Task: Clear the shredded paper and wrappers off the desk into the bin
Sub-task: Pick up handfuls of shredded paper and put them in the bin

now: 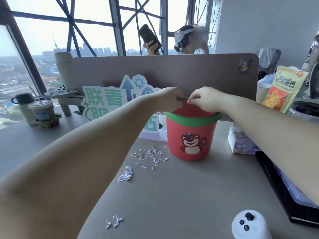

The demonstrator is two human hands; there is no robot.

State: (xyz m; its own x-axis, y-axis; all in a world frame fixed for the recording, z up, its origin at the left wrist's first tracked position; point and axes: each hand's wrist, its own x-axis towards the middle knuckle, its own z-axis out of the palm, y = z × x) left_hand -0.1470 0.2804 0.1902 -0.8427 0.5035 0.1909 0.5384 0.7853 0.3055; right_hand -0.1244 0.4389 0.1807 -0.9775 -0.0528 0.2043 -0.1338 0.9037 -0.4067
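Grey desk beside tall windows, red bin standing toward its back. Looks barely begun: 3 patches of shredded paper lying left of the bin, no wrappers in view (bin's inside mostly hidden). Left hand and right hand meeting over the far rim, fingers curled, each pinching a thin green strip; cannot tell whether handle or rim.

Floor-to-ceiling windows, crossed by blue diagonal braces, admitting hazy daylight over a city skyline. Plain white wall at right. Grey desk, backed by a taupe partition panel with rounded corners.
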